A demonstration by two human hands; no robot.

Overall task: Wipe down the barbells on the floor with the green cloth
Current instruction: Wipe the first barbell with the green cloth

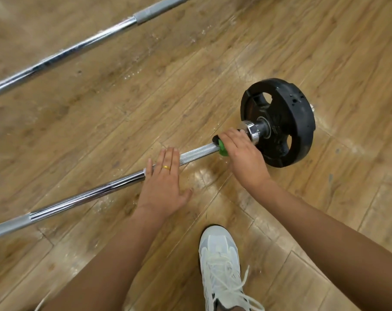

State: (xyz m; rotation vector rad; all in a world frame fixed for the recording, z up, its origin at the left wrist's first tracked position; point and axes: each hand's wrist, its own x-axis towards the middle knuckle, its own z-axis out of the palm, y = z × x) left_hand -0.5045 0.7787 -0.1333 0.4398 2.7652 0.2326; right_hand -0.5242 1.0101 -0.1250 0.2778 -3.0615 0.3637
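Your white sneaker [219,261] stands on the wooden floor [145,97] at the bottom of the view, laces loose, with both bare forearms reaching out past it. Your left hand [162,182] lies flat over the near barbell [82,196], fingers straight and close together across the bar where the smooth chrome meets the knurled grip [197,153], thumb spread out to the side; a gold ring [166,167] shows on one finger. Your right hand [242,153] is curled round the same bar further along, gripping the green cloth [223,150] against it, so only a small bunch of green shows at the edge of the palm. That hand sits just beside the chrome collar [250,131], touching or nearly touching it, and behind the collar the black weight plate [298,122] stands upright on the floor. The second barbell [62,52] lies well apart, running diagonally across the upper left, untouched
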